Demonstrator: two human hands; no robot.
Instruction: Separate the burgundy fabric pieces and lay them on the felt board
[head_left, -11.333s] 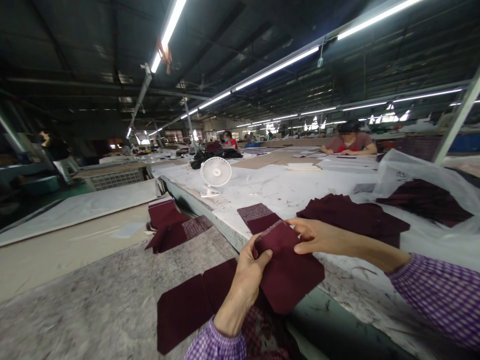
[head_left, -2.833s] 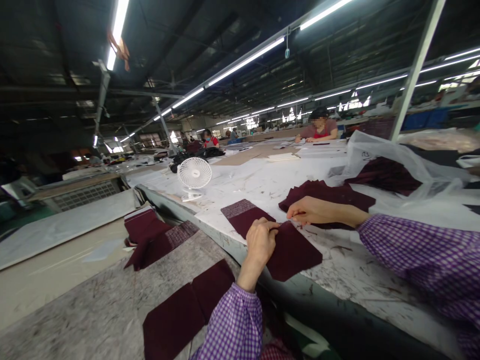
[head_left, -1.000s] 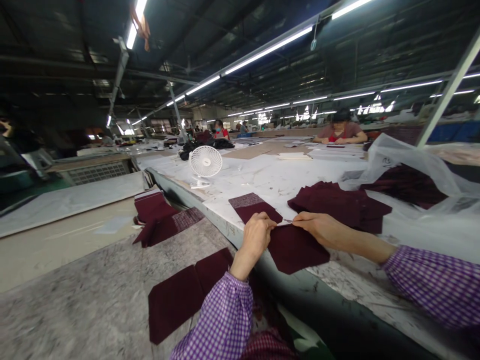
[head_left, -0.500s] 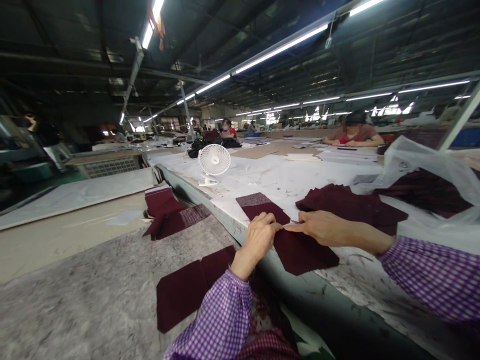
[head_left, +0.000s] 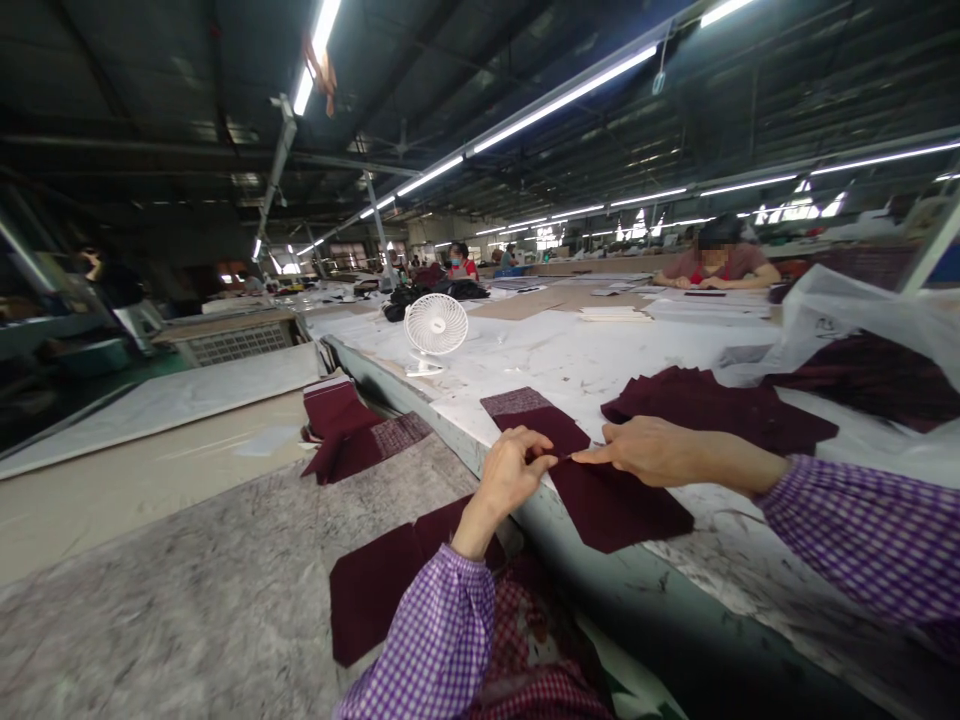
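The cloth (head_left: 622, 505), held up earlier, now lies on the tabletop (head_left: 532, 350); left hand (head_left: 511, 472) pinches its edge, right hand's (head_left: 652, 450) grip hard to make out.

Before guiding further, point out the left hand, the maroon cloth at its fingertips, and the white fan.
Left hand (head_left: 510, 472), head view, back of hand.
Maroon cloth (head_left: 621, 507), head view, flat face.
White fan (head_left: 436, 325), head view, round grille.

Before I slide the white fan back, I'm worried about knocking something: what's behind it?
A dark heap, probably cloth, lies behind the fan on the white tabletop. The fan covers part of it, so its middle can't be seen clearly.
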